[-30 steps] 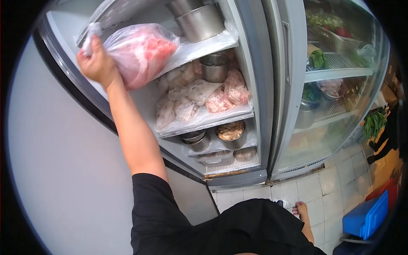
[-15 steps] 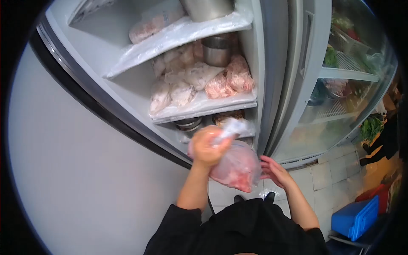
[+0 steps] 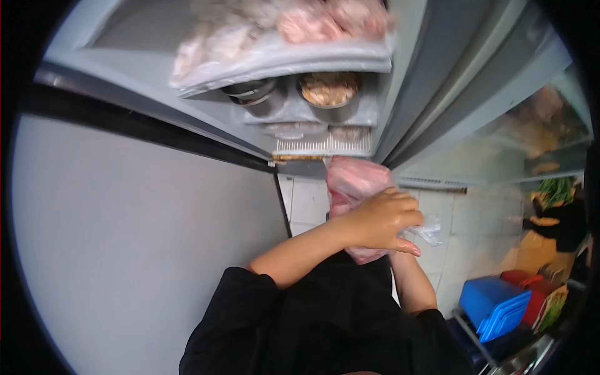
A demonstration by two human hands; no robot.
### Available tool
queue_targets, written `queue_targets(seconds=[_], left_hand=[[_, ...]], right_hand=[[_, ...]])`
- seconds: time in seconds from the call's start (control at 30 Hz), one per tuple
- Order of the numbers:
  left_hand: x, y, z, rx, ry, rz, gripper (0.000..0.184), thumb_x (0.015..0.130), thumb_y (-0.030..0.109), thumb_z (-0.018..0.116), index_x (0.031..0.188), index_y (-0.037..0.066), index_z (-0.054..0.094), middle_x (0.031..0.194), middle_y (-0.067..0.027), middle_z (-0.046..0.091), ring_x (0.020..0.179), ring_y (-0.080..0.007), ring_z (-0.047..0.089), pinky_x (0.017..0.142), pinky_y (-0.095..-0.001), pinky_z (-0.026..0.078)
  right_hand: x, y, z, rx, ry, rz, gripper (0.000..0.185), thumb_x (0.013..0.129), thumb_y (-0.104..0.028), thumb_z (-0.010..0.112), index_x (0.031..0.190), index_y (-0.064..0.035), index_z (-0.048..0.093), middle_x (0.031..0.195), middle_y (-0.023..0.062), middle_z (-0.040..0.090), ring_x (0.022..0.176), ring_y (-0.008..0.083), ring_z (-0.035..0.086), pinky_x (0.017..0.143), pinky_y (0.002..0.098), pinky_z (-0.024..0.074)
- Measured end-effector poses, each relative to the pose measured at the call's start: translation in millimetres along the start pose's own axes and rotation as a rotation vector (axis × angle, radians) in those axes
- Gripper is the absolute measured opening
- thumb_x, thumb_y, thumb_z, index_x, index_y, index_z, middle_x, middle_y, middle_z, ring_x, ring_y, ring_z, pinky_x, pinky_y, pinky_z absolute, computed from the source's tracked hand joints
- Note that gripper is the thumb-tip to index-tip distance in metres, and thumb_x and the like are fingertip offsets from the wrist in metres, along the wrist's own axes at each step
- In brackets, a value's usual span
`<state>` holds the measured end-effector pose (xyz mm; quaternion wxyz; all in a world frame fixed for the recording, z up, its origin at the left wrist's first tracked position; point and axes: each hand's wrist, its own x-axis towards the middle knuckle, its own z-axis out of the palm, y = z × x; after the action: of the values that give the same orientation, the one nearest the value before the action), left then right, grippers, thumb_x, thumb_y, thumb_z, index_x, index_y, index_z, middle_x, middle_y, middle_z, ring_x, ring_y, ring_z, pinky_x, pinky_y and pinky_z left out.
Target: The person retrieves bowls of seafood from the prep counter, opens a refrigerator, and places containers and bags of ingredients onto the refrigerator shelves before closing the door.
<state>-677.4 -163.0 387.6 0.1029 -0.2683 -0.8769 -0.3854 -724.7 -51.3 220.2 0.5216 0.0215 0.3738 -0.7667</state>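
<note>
A clear plastic bag of pink raw meat (image 3: 359, 175) is held in front of my body, just outside the open fridge. My left hand (image 3: 381, 219) lies across the bag from above, its fingers curved around the plastic near the gathered end. The loose plastic end sticks out to the right between the fingers and thumb. My right forearm (image 3: 412, 284) reaches up behind the left hand to the bag's underside. The bag and left hand hide the right hand's fingers.
Inside the fridge, bagged meat (image 3: 312, 22) fills a plastic-covered shelf (image 3: 287, 65). Below stand a metal pot (image 3: 259, 100) and a container of food (image 3: 331, 94). The open door (image 3: 144, 244) is at left. Blue (image 3: 494, 306) and red bins sit at lower right, near another person (image 3: 562, 225).
The bag has swung down and rightward, out from the fridge front toward my body. My right hand has gone from beside the bag to beneath it. The view has tilted downward.
</note>
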Motion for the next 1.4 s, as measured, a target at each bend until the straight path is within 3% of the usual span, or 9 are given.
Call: queue_targets(seconds=[0.07, 0.2, 0.23, 0.3, 0.4, 0.7, 1.13, 1.27, 1.4], left_hand=[[-5.9, -14.5, -2.4, -0.193, 0.198, -0.009, 0.032, 0.075, 0.034, 0.074, 0.091, 0.007, 0.064, 0.092, -0.01, 0.06, 0.085, -0.0281, 0.058, 0.076, -0.0378, 0.046], [-38.8, -79.0, -20.3, -0.296, 0.534, -0.197, 0.023, 0.086, 0.022, 0.064, 0.088, -0.001, 0.059, 0.086, -0.0142, 0.061, 0.081, -0.0252, 0.058, 0.076, -0.0355, 0.047], [-45.0, -95.9, -16.3, -0.306, 0.523, -0.213, 0.023, 0.086, 0.022, 0.064, 0.088, -0.001, 0.059, 0.086, -0.0142, 0.061, 0.081, -0.0252, 0.058, 0.076, -0.0355, 0.047], [-59.8, -124.8, -8.7, -0.583, 0.945, -0.354, 0.021, 0.093, 0.019, 0.058, 0.084, 0.0, 0.057, 0.079, -0.0103, 0.061, 0.074, -0.0176, 0.058, 0.072, -0.0312, 0.046], [-93.4, -161.3, 2.3, -0.543, 1.042, -0.486, 0.027, 0.098, 0.022, 0.047, 0.084, 0.0, 0.049, 0.075, -0.0152, 0.058, 0.069, -0.0218, 0.055, 0.068, -0.035, 0.046], [-207.9, -233.7, 33.1, -0.518, 1.038, -0.84, 0.025, 0.099, 0.021, 0.047, 0.085, 0.002, 0.051, 0.07, -0.0105, 0.056, 0.065, -0.0191, 0.055, 0.063, -0.0316, 0.046], [-229.3, -261.8, -0.6, -0.468, 1.142, -0.793, 0.029, 0.099, 0.025, 0.048, 0.08, 0.005, 0.052, 0.067, -0.0086, 0.057, 0.063, -0.0171, 0.056, 0.061, -0.0294, 0.045], [-233.0, -263.0, -38.3, -0.249, 1.146, -0.599, 0.017, 0.098, 0.019, 0.05, 0.1, 0.002, 0.051, 0.082, -0.0112, 0.058, 0.069, -0.0182, 0.057, 0.061, -0.0296, 0.048], [-202.4, -244.2, -96.5, 0.183, 1.285, -0.491, 0.04, 0.092, 0.012, 0.059, 0.127, 0.001, 0.044, 0.11, -0.0138, 0.054, 0.095, -0.0187, 0.055, 0.077, -0.0296, 0.049]], right_hand=[[-1.0, 14.5, -12.2, -0.018, 0.048, -0.058, 0.043, 0.086, -0.031, 0.064, 0.121, -0.0068, 0.055, 0.113, 0.0087, 0.06, 0.1, 0.0221, 0.059, 0.085, 0.0338, 0.0492], [-0.3, 49.6, -26.9, -0.114, 0.178, -0.196, 0.04, 0.084, -0.03, 0.066, 0.116, -0.0064, 0.058, 0.109, 0.0082, 0.061, 0.096, 0.0212, 0.059, 0.082, 0.0327, 0.0496], [-3.2, 59.9, -31.3, -0.143, 0.219, -0.225, 0.04, 0.084, -0.029, 0.066, 0.115, -0.0063, 0.059, 0.108, 0.0081, 0.061, 0.095, 0.021, 0.059, 0.081, 0.0324, 0.0497], [-5.2, 83.7, -39.4, -0.192, 0.294, -0.278, 0.039, 0.083, -0.029, 0.067, 0.113, -0.0062, 0.06, 0.106, 0.0079, 0.062, 0.093, 0.0205, 0.06, 0.08, 0.0319, 0.0498], [3.0, 118.2, -47.4, -0.197, 0.351, -0.31, 0.037, 0.082, -0.028, 0.068, 0.111, -0.0059, 0.062, 0.104, 0.0077, 0.062, 0.091, 0.0201, 0.06, 0.078, 0.0312, 0.05], [55.0, 191.6, -29.6, 0.118, 0.166, -0.02, 0.036, 0.083, -0.026, 0.066, 0.112, -0.0052, 0.061, 0.104, 0.0081, 0.062, 0.092, 0.0204, 0.06, 0.078, 0.0305, 0.0504], [70.7, 199.2, -22.6, 0.215, 0.142, 0.056, 0.035, 0.085, -0.024, 0.063, 0.113, -0.0041, 0.06, 0.106, 0.0086, 0.061, 0.093, 0.0208, 0.06, 0.078, 0.0293, 0.0508], [68.7, 193.8, -24.6, 0.214, 0.152, 0.062, 0.034, 0.086, -0.023, 0.063, 0.113, -0.0038, 0.06, 0.106, 0.0088, 0.061, 0.093, 0.0209, 0.06, 0.077, 0.029, 0.051], [61.2, 187.3, -22.7, 0.221, 0.193, 0.073, 0.034, 0.086, -0.023, 0.062, 0.114, -0.0035, 0.059, 0.106, 0.009, 0.061, 0.093, 0.021, 0.06, 0.077, 0.0286, 0.0511]])
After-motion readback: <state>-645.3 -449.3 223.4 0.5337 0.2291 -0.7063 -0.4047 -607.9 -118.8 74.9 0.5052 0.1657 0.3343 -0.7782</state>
